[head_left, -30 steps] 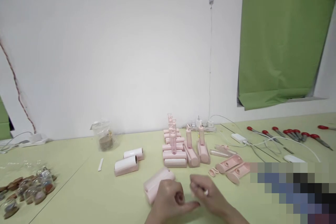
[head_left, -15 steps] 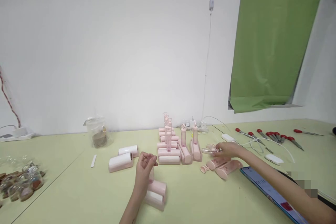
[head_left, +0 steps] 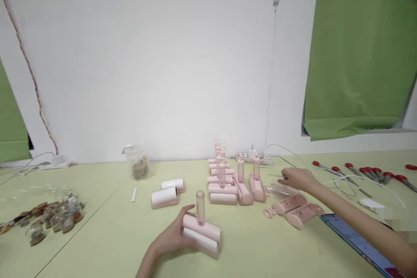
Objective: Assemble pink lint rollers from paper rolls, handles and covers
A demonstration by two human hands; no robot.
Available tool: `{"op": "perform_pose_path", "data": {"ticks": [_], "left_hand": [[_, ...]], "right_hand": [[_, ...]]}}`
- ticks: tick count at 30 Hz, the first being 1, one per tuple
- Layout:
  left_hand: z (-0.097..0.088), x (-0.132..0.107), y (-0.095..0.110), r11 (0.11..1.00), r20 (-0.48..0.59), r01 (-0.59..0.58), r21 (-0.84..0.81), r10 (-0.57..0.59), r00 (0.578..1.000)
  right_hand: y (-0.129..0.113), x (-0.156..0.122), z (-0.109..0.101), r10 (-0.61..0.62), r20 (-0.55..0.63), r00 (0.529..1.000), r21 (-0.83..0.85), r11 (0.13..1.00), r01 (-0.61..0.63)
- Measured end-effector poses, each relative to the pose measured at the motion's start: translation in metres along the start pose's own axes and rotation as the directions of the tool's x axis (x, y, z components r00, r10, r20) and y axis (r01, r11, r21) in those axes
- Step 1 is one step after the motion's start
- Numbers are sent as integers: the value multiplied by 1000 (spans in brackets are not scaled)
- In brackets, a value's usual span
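My left hand (head_left: 174,235) grips the left end of a pink lint roller (head_left: 203,229) lying on the table. From its top stands a clear pinkish tube handle (head_left: 200,208) with an open upper end. The white paper roll (head_left: 200,239) shows along the front. On the right, my right hand (head_left: 298,179) is closed with its fingertips pinched, and a thin, pale piece pokes out of them, too blurred to name. Just below that hand lie clear tubes (head_left: 283,189). Two pink roller covers (head_left: 302,213) and a small pink loop-shaped part (head_left: 269,212) are nearer to me.
Several pink lint rollers with upright handles (head_left: 222,178) stand mid-table, beside two loose white rolls (head_left: 164,197). Farther left are a plastic bag (head_left: 138,163) and small glass domes (head_left: 67,221). A phone (head_left: 356,243), white cables and red-handled tools (head_left: 368,171) occupy the right.
My left hand has gone from the top of the handle down to the roller's left end. My right hand has shifted slightly up, above the clear tubes. The camera view has turned left.
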State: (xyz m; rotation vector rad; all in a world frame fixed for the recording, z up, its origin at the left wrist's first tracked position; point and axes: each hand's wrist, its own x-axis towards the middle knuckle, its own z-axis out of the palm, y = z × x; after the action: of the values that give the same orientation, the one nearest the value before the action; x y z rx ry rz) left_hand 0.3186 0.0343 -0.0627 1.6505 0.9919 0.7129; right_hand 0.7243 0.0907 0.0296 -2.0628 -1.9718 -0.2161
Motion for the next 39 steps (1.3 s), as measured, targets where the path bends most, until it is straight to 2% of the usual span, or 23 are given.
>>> {"op": "perform_pose_path", "data": {"ticks": [3, 5, 6, 7, 9, 12, 15, 18, 20, 21, 22, 24, 25, 26, 27, 28, 29, 30, 31, 33, 34, 36, 39], "left_hand": [[28, 10, -3, 999, -172, -43, 7, 44, 984], [45, 16, -2, 996, -250, -58, 72, 75, 965], [51, 18, -2, 990, -234, -80, 113, 105, 967], [55, 18, -1, 984, -201, -108, 140, 135, 970], [58, 16, -1, 976, -122, -157, 150, 176, 977], [53, 13, 0, 978, -92, -163, 133, 176, 980], [44, 13, -1, 966, -108, -187, 181, 208, 972], [34, 13, -2, 962, -146, -159, 221, 194, 970], [27, 12, -3, 959, -237, -97, 267, 163, 958], [25, 11, -2, 948, -314, -86, 307, 186, 931], [23, 10, 0, 932, -404, -91, 351, 239, 883], [24, 9, 10, 907, -591, -125, 403, 362, 721], [27, 8, 17, 913, -655, -147, 382, 379, 653], [32, 9, 25, 936, -696, -166, 310, 343, 631], [39, 9, 33, 966, -705, -179, 187, 259, 660], [47, 11, 42, 983, -645, -181, 17, 149, 749], [56, 12, 51, 970, -527, -151, -191, 28, 850], [66, 15, 59, 909, -391, -128, -396, -40, 919], [75, 17, 65, 822, -277, -96, -562, -78, 958], [90, 23, 73, 697, -183, -32, -716, -142, 973], [96, 26, 75, 673, -179, -21, -739, -165, 970], [100, 32, 74, 693, -224, -34, -720, -186, 957], [98, 39, 67, 783, -296, -87, -616, -127, 947]], "right_hand": [[-30, -28, 0, 26, -56, 998, 219, 976, -13], [-61, -49, 8, -64, -55, 996, 391, 917, 80], [-78, -57, 14, -118, -20, 993, 459, 881, 114], [-96, -65, 21, -175, 30, 984, 599, 792, 123], [-128, -73, 34, -257, 36, 966, 740, 656, 147], [-160, -74, 46, -269, -17, 963, 786, 591, 179], [-167, -69, 39, -182, -99, 978, 834, 521, 181], [-157, -66, 23, -14, -155, 988, 916, 373, 149], [-148, -66, 15, 35, -162, 986, 949, 279, 146], [-143, -66, 14, 30, -167, 985, 959, 235, 156], [-139, -67, 14, 9, -175, 985, 967, 191, 170], [-132, -72, 19, -52, -184, 982, 974, 124, 189], [-130, -75, 23, -81, -192, 978, 974, 105, 200], [-128, -79, 27, -110, -210, 972, 970, 101, 221], [-127, -82, 30, -131, -237, 963, 962, 109, 251], [-127, -86, 33, -144, -270, 952, 950, 122, 288], [-128, -89, 36, -155, -300, 941, 937, 138, 321], [-129, -92, 38, -165, -316, 934, 928, 149, 341], [-130, -94, 40, -173, -314, 933, 928, 152, 341], [-134, -98, 43, -179, -260, 949, 950, 131, 285], [-137, -99, 45, -172, -216, 961, 965, 113, 238], [-142, -101, 47, -136, -121, 983, 988, 76, 133], [-149, -104, 49, -64, 61, 996, 998, 16, -60]]}}
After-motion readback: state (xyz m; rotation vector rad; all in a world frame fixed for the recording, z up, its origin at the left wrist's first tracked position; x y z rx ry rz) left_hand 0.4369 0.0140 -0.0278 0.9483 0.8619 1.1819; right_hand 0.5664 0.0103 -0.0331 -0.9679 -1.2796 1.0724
